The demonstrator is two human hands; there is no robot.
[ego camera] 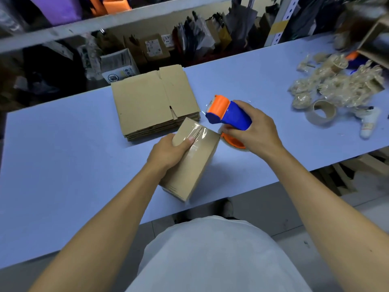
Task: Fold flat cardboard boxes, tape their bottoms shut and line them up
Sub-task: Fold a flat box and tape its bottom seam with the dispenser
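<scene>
A small folded cardboard box [189, 165] stands tilted on the blue table [63, 154] near its front edge, with clear tape across its upper face. My left hand [168, 152] grips the box's top left corner, thumb pressed on the tape. My right hand [252, 129] holds a blue and orange tape dispenser [227, 113] just right of the box's top. A stack of flat cardboard boxes [153, 102] lies behind the box.
Crumpled used tape and empty tape cores [334, 87] litter the table's right side, beside a white object [369, 123]. A cardboard box [374, 41] sits at the far right. Shelving with packages [155, 47] runs behind the table.
</scene>
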